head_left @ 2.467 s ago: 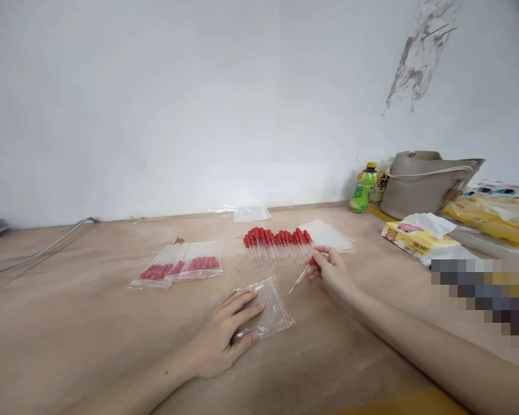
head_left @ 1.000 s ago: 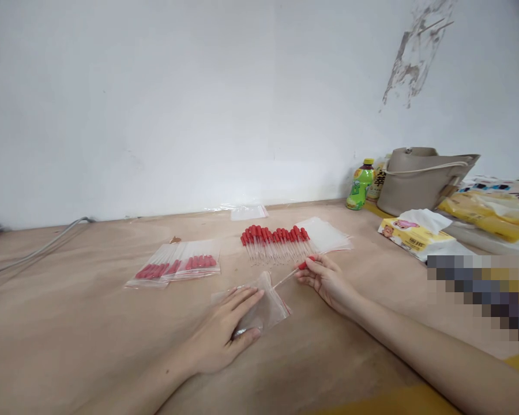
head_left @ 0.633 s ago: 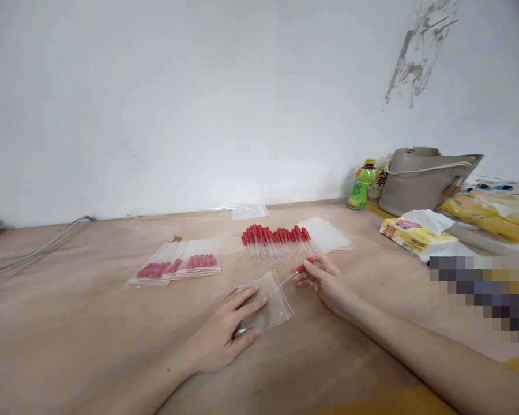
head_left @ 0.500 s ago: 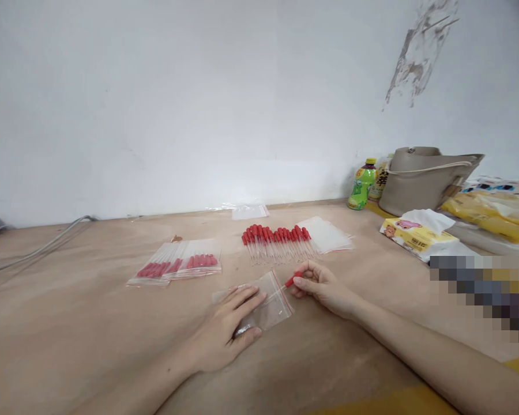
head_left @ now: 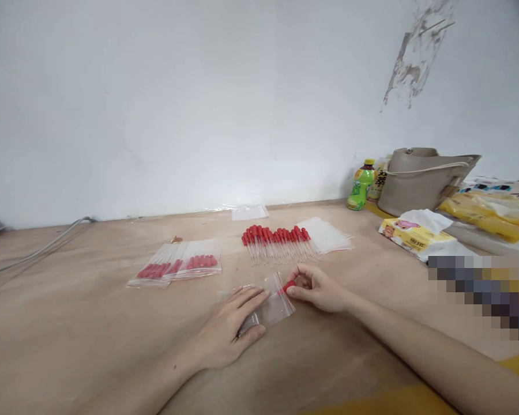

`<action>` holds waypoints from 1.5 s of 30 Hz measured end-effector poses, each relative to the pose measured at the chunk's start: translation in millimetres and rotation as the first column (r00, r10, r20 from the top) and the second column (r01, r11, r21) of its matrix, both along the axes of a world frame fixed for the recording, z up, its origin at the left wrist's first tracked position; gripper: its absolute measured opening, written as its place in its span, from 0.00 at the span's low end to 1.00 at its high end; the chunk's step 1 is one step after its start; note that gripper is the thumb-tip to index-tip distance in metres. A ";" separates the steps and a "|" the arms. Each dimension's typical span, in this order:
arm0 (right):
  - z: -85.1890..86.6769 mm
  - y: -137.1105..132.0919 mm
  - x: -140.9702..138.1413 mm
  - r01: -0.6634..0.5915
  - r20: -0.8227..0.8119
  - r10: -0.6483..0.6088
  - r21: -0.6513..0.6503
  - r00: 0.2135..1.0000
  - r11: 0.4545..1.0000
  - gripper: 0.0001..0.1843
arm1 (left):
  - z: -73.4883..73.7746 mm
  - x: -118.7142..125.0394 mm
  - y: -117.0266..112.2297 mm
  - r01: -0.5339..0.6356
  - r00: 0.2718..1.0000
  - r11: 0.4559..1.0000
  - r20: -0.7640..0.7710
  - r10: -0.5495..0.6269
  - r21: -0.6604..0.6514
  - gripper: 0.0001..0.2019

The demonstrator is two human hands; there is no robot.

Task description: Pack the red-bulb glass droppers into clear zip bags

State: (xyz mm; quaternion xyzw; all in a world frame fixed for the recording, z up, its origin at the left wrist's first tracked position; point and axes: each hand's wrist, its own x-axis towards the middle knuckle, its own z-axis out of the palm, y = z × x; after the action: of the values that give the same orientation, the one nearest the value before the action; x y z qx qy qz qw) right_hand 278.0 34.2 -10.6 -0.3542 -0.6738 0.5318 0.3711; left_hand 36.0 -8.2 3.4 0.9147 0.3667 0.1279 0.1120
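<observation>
A small clear zip bag [head_left: 273, 305] with a red seal line lies on the brown table in front of me. My left hand [head_left: 231, 325] rests flat on it, fingers stretched, thumb under the bag's near edge. My right hand [head_left: 318, 286] pinches the red bulb of a glass dropper [head_left: 288, 286] at the bag's mouth; the glass stem is inside the bag. Behind, a row of loose red-capped droppers [head_left: 277, 241] lies beside a stack of empty clear bags [head_left: 326, 235].
Filled bags of droppers [head_left: 177, 264] lie at the left. Another clear bag [head_left: 249, 212] sits by the wall. At the right stand a green bottle [head_left: 360, 184], a beige handbag [head_left: 421, 180], a tissue pack [head_left: 413, 233] and yellow packets [head_left: 484, 214]. A grey cable [head_left: 34, 249] runs at far left.
My right hand has carried one dropper from beside the loose row down and left to the bag's mouth and slid its stem inside. My left hand stayed on the bag.
</observation>
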 end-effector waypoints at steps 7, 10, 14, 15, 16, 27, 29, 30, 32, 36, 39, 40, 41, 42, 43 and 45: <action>-2.4 -6.7 -6.5 -0.218 -0.227 0.194 -0.089 0.954 0.972 0.13 | -0.9 1.1 0.7 0.011 1.000 1.000 0.016 -0.011 -0.019 0.24; -1.6 -6.9 -5.9 -0.276 -0.253 0.242 -0.111 0.937 0.955 0.13 | -2.7 0.1 1.8 0.013 1.000 0.999 0.009 -0.013 -0.029 0.25; -1.9 -7.6 -7.9 -0.346 -0.282 0.302 -0.123 0.911 0.930 0.15 | -4.3 0.4 2.2 0.004 1.000 0.999 0.009 -0.003 -0.040 0.26; -2.1 -7.7 -8.6 -0.344 -0.274 0.304 -0.111 0.912 0.932 0.15 | -4.1 0.7 1.9 0.000 1.000 0.999 0.009 0.001 -0.046 0.26; -2.3 -7.7 -9.2 -0.336 -0.257 0.303 -0.098 0.918 0.937 0.15 | -3.7 1.0 1.5 -0.002 1.000 0.998 0.007 0.002 -0.055 0.26; -5.8 8.5 14.0 -0.149 0.109 0.155 -0.057 0.982 0.987 0.15 | -2.1 -20.3 1.8 0.023 0.995 0.996 0.096 -0.015 -0.091 0.23; -5.5 8.1 14.1 -0.164 0.195 0.151 0.052 0.969 0.985 0.14 | -2.3 -21.4 1.8 0.032 0.996 0.995 0.089 -0.024 -0.092 0.23; -4.8 6.8 12.9 -0.156 0.238 0.123 0.124 0.964 0.980 0.14 | -2.3 -21.0 1.6 0.030 0.996 0.995 0.090 -0.022 -0.092 0.23; -2.0 2.7 9.2 -0.110 0.303 0.027 0.260 0.952 0.959 0.14 | -2.2 -19.4 1.3 0.027 0.995 0.995 0.095 -0.018 -0.094 0.22; 7.4 -4.0 6.4 -0.155 0.348 0.043 0.300 0.937 0.941 0.20 | -1.8 -17.2 1.4 0.032 0.996 0.996 0.090 -0.025 -0.086 0.21; 13.0 -5.8 10.1 -0.180 0.303 0.160 0.039 0.939 0.983 0.22 | -2.0 -17.2 1.5 0.029 0.998 0.997 0.062 -0.025 -0.077 0.21; 13.7 -6.6 11.1 -0.162 0.277 0.176 -0.070 0.945 0.984 0.22 | -2.1 -17.2 1.4 0.027 0.998 0.997 0.056 -0.023 -0.074 0.21; 13.6 -7.6 11.5 -0.145 0.245 0.181 -0.157 0.952 0.977 0.22 | -2.1 -17.3 1.2 0.024 0.998 0.997 0.052 -0.021 -0.071 0.21; 12.9 -8.7 11.1 -0.132 0.211 0.177 -0.214 0.961 0.968 0.21 | -2.1 -17.3 0.9 0.021 0.998 0.997 0.052 -0.018 -0.070 0.21; 11.6 -9.9 10.0 -0.117 0.177 0.162 -0.239 0.971 0.964 0.20 | -2.1 -17.2 0.5 0.018 0.998 0.997 0.056 -0.015 -0.069 0.21; 8.1 -11.9 6.1 -0.065 0.123 0.100 -0.259 0.987 0.964 0.20 | -1.6 -17.0 -0.3 0.017 0.998 0.997 0.067 -0.011 -0.076 0.21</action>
State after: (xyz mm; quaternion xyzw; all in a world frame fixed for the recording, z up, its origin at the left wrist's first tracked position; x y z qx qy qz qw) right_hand 284.0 22.3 -2.6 -0.4054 -0.6378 0.6037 0.2538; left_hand 19.0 -8.5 1.8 0.9075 0.3610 0.1433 0.1599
